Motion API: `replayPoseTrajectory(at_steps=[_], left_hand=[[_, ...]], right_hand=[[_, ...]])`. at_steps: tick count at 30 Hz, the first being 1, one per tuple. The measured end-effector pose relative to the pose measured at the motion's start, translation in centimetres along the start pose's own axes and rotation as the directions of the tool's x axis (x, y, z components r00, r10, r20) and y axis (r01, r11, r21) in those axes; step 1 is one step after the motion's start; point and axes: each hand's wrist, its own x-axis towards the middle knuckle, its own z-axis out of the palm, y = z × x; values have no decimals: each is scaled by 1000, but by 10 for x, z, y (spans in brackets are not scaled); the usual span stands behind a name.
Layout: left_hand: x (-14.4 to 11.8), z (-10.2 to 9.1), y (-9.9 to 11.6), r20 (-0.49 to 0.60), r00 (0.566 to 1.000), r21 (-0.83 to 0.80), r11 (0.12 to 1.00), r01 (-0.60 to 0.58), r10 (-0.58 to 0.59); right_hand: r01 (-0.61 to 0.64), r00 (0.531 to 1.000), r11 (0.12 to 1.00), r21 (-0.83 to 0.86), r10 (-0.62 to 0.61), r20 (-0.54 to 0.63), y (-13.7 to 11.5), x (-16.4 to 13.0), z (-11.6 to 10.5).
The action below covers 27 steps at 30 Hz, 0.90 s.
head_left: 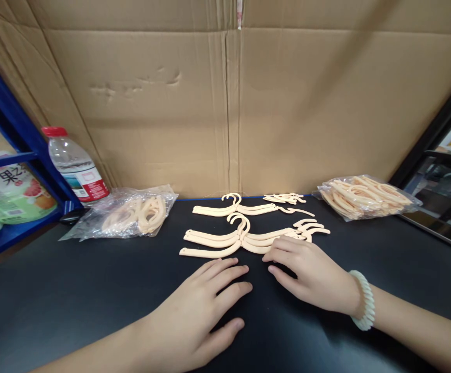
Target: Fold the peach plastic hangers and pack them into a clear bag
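Note:
My left hand (210, 305) rests low over the black table, palm down, its fingers stretched and apart, holding nothing. Just beyond its fingertips lies a group of cream plastic folding clothes hangers (210, 253), hooks pointing away from me. My right hand (307, 267), with a pale coiled band on the wrist, hovers at the right end of the nearest hanger. Its fingers curve loosely, thumb apart, and cover part of that hanger; whether they touch it I cannot tell. Behind lie more unfolded hangers (213, 211). Loose curved hanger pieces (314, 226) sit beside the right ends.
A small pile of cream pieces (283, 198) lies at the back. Clear bags of hanger parts stand left (132, 215) and right (365, 197). A red-capped bottle (78, 168) is by the blue shelf (15, 228). A cardboard wall (151, 114) closes the back.

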Motion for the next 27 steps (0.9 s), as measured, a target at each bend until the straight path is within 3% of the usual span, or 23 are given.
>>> replayPoseTrajectory(at_steps=[22, 27], left_hand=[[1, 2, 0, 21, 1000, 19, 1000, 7, -7], [0, -2, 2, 80, 997, 43, 999, 16, -19]], right_hand=[[6, 1000, 1000, 10, -6, -10, 0, -1, 0], [10, 1000, 1000, 3, -10, -12, 1, -1, 0]])
